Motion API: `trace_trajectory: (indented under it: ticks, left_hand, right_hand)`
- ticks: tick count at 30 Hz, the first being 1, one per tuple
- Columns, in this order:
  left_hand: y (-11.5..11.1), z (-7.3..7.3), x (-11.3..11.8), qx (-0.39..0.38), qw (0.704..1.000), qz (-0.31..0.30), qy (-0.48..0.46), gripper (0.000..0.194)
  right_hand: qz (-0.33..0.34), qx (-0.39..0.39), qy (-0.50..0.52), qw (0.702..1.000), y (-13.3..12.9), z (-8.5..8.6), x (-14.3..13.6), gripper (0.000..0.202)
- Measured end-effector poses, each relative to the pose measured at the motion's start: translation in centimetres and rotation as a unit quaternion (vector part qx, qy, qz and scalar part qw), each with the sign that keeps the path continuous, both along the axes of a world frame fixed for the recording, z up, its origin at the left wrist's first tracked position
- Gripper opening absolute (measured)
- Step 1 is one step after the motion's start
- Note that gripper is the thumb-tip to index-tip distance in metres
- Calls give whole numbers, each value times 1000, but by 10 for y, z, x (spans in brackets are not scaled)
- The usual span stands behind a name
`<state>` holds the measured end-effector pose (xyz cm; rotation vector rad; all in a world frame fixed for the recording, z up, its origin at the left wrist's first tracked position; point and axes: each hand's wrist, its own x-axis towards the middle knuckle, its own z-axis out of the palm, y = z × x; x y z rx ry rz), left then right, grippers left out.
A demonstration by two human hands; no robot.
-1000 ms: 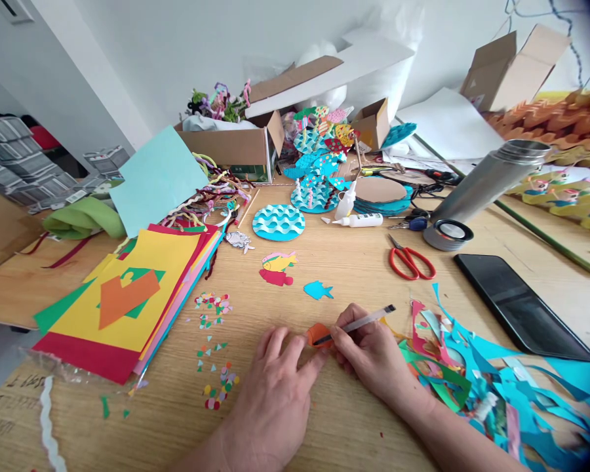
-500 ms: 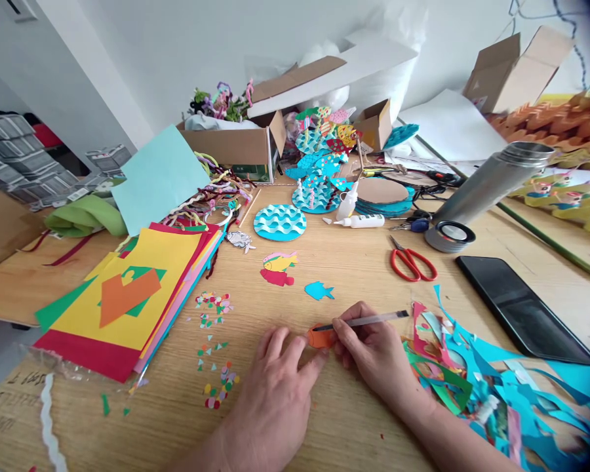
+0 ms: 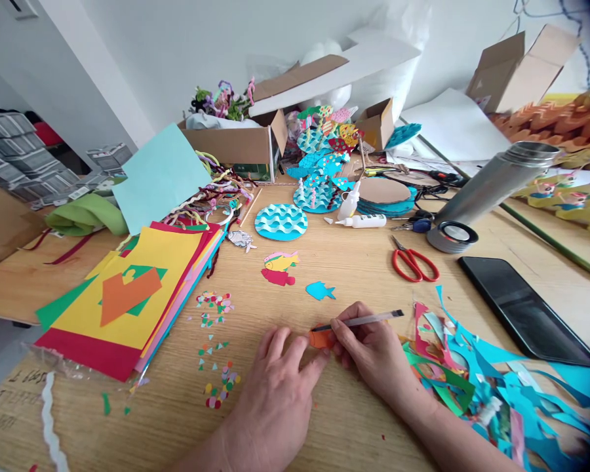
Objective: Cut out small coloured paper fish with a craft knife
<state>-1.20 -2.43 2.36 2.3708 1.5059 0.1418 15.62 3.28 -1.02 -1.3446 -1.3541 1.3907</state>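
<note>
My right hand [image 3: 371, 347] pinches a slim clear pen [image 3: 368, 318], its back end leaning out to the right. The pen's tip touches a small orange paper cutout [image 3: 320, 338] on the table. My left hand [image 3: 282, 387] rests with its index fingertip and thumb on that cutout, holding it down; its other fingers are bent against the wood. Part of the cutout is hidden by my fingers. Just beyond lies a blue paper fish [image 3: 320, 290]. Farther off, a yellow paper fish [image 3: 281, 263] overlaps a red paper fish [image 3: 277, 277].
Coloured paper sheets [image 3: 98, 321] are stacked at left, beside small confetti pieces [image 3: 222, 387]. Paper scraps [image 3: 491, 373] cover the right, near a black phone [image 3: 528, 308]. Red-handled scissors [image 3: 415, 263], glue bottles [image 3: 364, 221], a steel flask [image 3: 496, 183] and a wavy blue disc [image 3: 281, 223] stand farther back.
The pen's back end has shifted slightly left and its tip has moved a little on the orange cutout. My left hand stays in place; the whole view shifts slightly.
</note>
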Motion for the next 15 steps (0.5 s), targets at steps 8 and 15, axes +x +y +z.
trace_trajectory:
  ticks: [8,15]
  left_hand:
    - [-2,2,0,-8,1000,3,-1,56]
    - [-1,1,-1,-3,1000,3,-2,55]
  right_hand:
    - [4,-4,4,1000,1,2,0,35]
    - [2,-4,5,1000,-1,-3,2,36]
